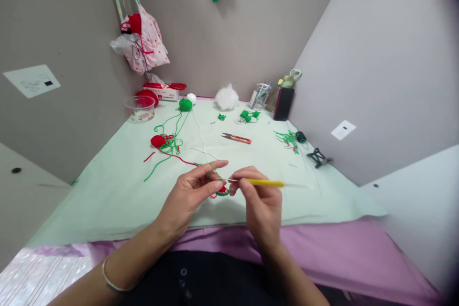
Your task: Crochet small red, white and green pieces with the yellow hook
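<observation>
My left hand (195, 189) pinches a small red and green crochet piece (223, 191) between thumb and fingers, with a strand of green yarn running over its raised index finger. In my right hand (261, 196) is a crochet hook with a yellow handle (267, 182); its thin metal tip meets the piece at my left fingertips. Part of the piece is hidden behind the left fingers. Red, green and white strands lead from the left hand back across the table to a red yarn ball (158, 141), a green yarn ball (185, 104) and a white yarn ball (191, 99).
Orange-handled thread snips (236, 138) lie mid-table. Behind them are white stuffing (227, 98) and small green crochet pieces (248, 115). Yarn scraps (289, 139) and a black stand (319, 158) sit right, near a phone (283, 103). A clear tub (140, 109) stands back left. Walls enclose the table.
</observation>
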`<state>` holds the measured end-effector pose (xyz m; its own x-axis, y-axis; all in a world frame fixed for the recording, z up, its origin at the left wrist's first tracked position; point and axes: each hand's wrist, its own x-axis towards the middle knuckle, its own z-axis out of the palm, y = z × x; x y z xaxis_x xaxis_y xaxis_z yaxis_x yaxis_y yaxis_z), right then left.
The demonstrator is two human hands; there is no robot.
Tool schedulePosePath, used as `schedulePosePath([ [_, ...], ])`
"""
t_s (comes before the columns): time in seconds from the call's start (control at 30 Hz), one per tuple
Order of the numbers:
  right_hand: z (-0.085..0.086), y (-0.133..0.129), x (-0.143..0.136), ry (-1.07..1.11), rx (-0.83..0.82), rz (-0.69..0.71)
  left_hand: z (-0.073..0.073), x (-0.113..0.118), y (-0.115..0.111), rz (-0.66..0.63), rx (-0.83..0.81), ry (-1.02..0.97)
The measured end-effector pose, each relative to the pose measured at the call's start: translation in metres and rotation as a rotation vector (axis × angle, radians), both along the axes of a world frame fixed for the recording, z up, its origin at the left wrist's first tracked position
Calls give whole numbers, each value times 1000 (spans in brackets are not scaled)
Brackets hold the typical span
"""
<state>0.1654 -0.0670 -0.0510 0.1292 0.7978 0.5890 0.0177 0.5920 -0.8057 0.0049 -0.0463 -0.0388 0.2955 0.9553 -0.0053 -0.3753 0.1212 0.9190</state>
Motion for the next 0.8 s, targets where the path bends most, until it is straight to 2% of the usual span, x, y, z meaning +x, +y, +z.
schedulePosePath([
  [0.13, -18, -5, -11, -445, 368, -355, -5, 5, -3, 30, -22, -53],
  [0.23, -26, -3, -15, -533, 448, -438, -3, 6, -5, 15, -116, -136],
  [0.33, -18, -2, -14, -412, 310, -314, 0, 6, -5, -70, -228, -230],
  [0.43, -6, -2, -8, -260, 171, -146, 1, 4, -2, -138, -269, -274],
  [0.7, 0, -1, 10, 112, -47, 35, 2, -8, 1, -144, -166, -119],
  [0.8, 1, -1, 9, 145, -89, 76, 3, -4, -3, -101, -98, -77],
])
